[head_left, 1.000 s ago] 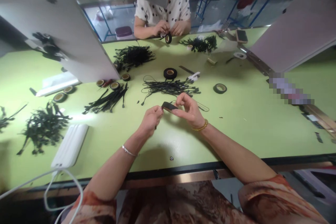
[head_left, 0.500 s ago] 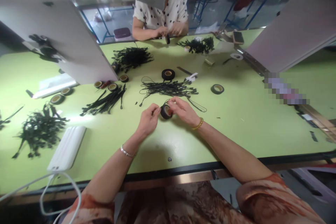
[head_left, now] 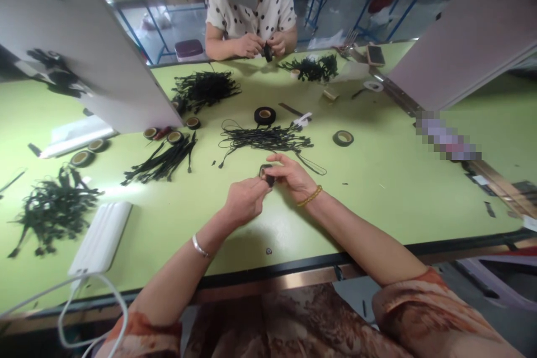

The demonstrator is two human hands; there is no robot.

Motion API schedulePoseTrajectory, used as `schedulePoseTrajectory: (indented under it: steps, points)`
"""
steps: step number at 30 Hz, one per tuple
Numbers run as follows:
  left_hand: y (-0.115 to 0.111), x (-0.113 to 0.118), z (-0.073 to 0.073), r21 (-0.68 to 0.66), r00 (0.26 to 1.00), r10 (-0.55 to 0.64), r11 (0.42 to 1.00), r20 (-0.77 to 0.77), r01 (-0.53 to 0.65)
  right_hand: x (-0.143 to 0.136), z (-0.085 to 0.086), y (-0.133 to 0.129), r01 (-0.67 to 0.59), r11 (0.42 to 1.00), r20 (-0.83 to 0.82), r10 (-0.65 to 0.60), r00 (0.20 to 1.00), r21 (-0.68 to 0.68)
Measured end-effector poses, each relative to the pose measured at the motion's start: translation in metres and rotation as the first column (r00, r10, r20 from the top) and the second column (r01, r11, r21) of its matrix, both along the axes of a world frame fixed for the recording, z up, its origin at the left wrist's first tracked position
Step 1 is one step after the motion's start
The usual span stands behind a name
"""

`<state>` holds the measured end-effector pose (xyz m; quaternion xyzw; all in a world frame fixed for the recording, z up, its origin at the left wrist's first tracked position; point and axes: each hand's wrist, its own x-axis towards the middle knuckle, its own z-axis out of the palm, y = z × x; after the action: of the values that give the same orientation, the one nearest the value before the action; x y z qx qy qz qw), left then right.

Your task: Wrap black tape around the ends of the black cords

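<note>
A roll of black tape is held on edge just above the green table. My right hand is closed on it, thumb and fingers about the ring. My left hand is closed, with its fingertips pressed together against the lower left of the roll; whatever they pinch is hidden. Just beyond my hands lies a bundle of thin black cables with small connectors and loops. Behind that bundle, a thicker black tape roll rests flat.
Another tape roll lies to the right. At left are several tape rolls, a short cable bunch, a tangled cable pile and a white power bank with a cord. Across the table, a person in a dotted shirt handles tape.
My left hand has moved right and in toward the roll, and its wrist has turned over. The roll has tilted in my right hand. The whole view has shifted slightly.
</note>
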<state>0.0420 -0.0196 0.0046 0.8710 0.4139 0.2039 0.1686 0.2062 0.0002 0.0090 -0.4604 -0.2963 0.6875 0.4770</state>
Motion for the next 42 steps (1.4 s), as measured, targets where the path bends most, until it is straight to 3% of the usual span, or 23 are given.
schedulePoseTrajectory:
  steps: [5,10,13,17,18,20,22,24,28,31,34,39,42]
  points:
    - [-0.004,0.006,0.004,-0.126,0.999,0.032,0.992,0.028,-0.029,0.007,0.01,-0.002,0.048,0.984,-0.021,-0.045,0.999,0.171]
    - [0.003,0.004,0.0,-0.349,0.947,0.281,0.913,0.158,-0.212,0.011,0.016,-0.006,0.045,0.928,-0.013,-0.043,0.999,0.369]
    - [0.009,0.002,-0.002,-0.571,0.807,0.445,0.803,0.388,-0.169,0.013,0.015,-0.007,-0.012,0.899,0.051,-0.011,0.999,0.437]
    - [0.014,0.001,0.002,-0.804,0.491,0.67,0.583,0.557,0.116,0.015,0.01,-0.006,-0.17,0.809,0.232,0.043,0.972,0.563]
    - [0.014,0.0,0.004,-0.812,0.444,0.692,0.558,0.569,0.171,0.015,0.009,-0.006,-0.208,0.778,0.27,0.052,0.961,0.593]
    - [0.014,-0.001,0.006,-0.794,0.404,0.687,0.566,0.604,0.224,0.014,0.008,-0.006,-0.26,0.738,0.334,0.05,0.941,0.622]
    - [0.015,-0.003,0.005,-0.763,0.42,0.648,0.611,0.635,0.211,0.012,0.006,-0.005,-0.264,0.758,0.382,0.021,0.924,0.597]
    - [0.016,-0.005,0.002,-0.72,0.489,0.581,0.677,0.651,0.154,0.01,0.005,-0.005,-0.24,0.811,0.392,0.014,0.92,0.533]
    - [0.018,-0.01,-0.003,-0.541,0.745,0.355,0.841,0.565,0.009,0.009,0.002,-0.002,-0.244,0.863,0.334,0.094,0.938,0.442]
    - [0.015,-0.01,-0.003,-0.392,0.883,0.3,0.908,0.362,-0.148,0.009,0.001,-0.001,-0.231,0.862,0.343,0.071,0.937,0.452]
    - [0.011,-0.007,-0.003,-0.202,0.925,0.312,0.941,0.217,-0.27,0.008,0.003,-0.001,-0.223,0.847,0.344,0.052,0.938,0.482]
    - [0.006,-0.005,-0.006,-0.011,0.941,0.296,0.954,0.165,-0.298,0.008,0.004,-0.002,-0.211,0.848,0.353,0.03,0.935,0.486]
    - [0.006,-0.006,-0.006,0.076,0.961,0.265,0.96,0.082,-0.271,0.011,0.002,0.002,-0.253,0.878,0.426,0.063,0.902,0.405]
